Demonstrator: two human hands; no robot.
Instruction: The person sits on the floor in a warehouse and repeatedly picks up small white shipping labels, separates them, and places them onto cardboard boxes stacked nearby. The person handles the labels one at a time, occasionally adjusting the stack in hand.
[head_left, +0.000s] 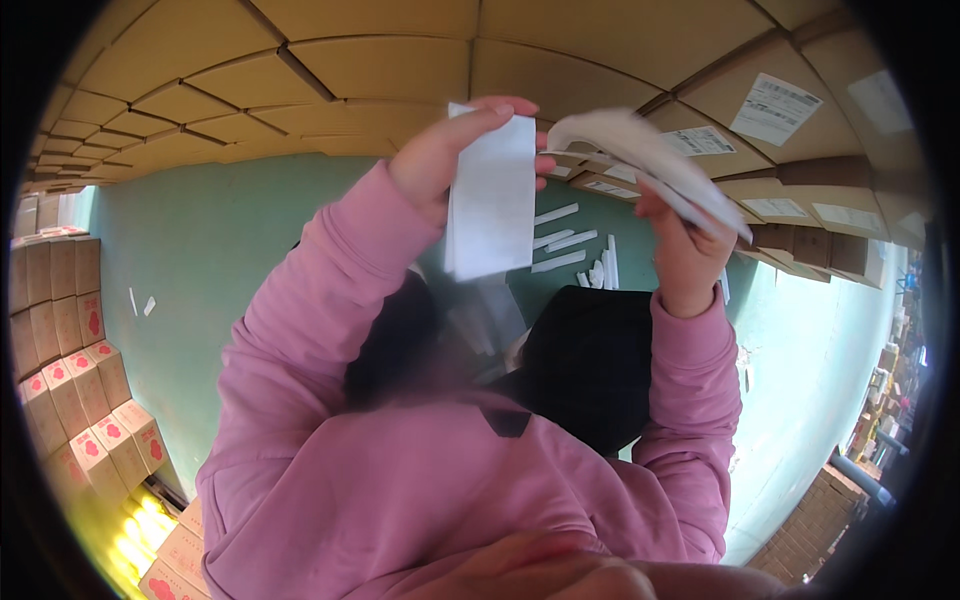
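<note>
My left hand (427, 165) grips a small pad of folded white paper sheets (493, 202), thumb on top and fingertips showing past its right edge. The pad hangs upright, its blank face towards me. To the right, my right hand (684, 259) is raised and pinches another white sheet or bundle of sheets (637, 146). That paper is bent over and blurred by motion, so its layers cannot be counted. Its left end comes close to my left fingertips; whether they touch is unclear. Ahead of both hands stand stacked cardboard boxes (570, 71).
White printed labels (776, 109) are stuck on boxes at the right. Several white paper strips (571, 240) litter the green floor (202, 232) below my hands. Smaller cartons with red prints (90, 442) are stacked at the left. My dark-clothed knees (592, 352) are beneath my arms.
</note>
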